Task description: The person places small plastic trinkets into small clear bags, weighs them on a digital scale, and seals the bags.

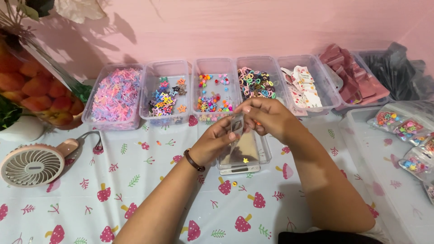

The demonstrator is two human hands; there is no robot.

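Both my hands meet over the middle of the table and hold a small clear plastic pouch (pixel 237 125) between them. My left hand (pixel 216 143), with a dark band on its wrist, grips the pouch from the left and below. From above, my right hand (pixel 263 115) pinches the pouch's top edge. Under the hands sits a shallow clear tray (pixel 264 156) on a small silver scale (pixel 239 170), with a tiny yellow star piece (pixel 246 160) in it.
A row of clear bins lines the back: pink and purple bits (pixel 116 96), star clips (pixel 165 98), mixed beads (pixel 212 94), coloured loops (pixel 257 83), printed cards (pixel 302 86), pink bags (pixel 351 77). A small fan (pixel 31 165) lies left. Filled pouches (pixel 409 135) fill a bin at right.
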